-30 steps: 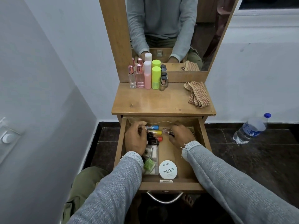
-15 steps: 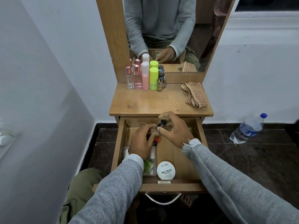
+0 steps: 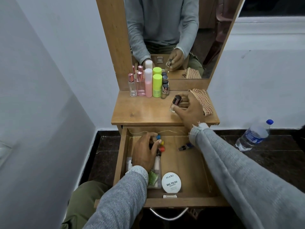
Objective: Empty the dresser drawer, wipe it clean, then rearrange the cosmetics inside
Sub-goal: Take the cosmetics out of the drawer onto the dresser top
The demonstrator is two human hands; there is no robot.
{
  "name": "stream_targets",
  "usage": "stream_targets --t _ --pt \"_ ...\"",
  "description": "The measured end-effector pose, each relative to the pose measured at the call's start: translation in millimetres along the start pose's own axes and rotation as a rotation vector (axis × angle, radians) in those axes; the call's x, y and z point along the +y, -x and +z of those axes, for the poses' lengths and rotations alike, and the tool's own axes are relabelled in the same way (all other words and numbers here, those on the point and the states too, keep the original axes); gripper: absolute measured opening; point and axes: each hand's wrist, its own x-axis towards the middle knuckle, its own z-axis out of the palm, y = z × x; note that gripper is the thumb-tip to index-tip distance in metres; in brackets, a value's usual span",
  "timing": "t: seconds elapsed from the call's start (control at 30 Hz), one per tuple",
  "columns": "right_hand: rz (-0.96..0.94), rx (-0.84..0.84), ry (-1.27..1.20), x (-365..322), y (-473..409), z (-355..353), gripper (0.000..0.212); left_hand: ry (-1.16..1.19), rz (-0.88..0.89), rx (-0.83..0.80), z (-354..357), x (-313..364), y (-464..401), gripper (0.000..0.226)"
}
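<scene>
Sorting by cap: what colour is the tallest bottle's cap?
White, on the tall pink bottle; head view.

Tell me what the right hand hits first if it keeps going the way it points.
Likely the dresser top itself: the right hand holds a small bottle low over bare wood. Further along sits the bottle row; depth is unclear.

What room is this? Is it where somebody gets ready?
Probably a bedroom or dressing corner. A small wooden dresser has a tall mirror on it, perfume bottles lined up below, and an open drawer holding nail polish.
</scene>
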Motion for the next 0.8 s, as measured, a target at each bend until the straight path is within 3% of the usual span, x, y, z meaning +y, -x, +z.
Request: stream_targets --t 0.23,0.63,0.8 --pt "-0.043 0.015 0.168 13 -65 12 0.045 -0.048 -0.005 -0.020 3 -8 -2 0.016" --pt "0.029 0.130 0.038 30 -82 39 0.045 -0.087 -0.022 -0.020 2 -7 -4 0.019" --pt "0.059 0.122 0.029 35 -78 41 0.058 -0.036 -0.058 -0.028 0 -7 -6 0.022"
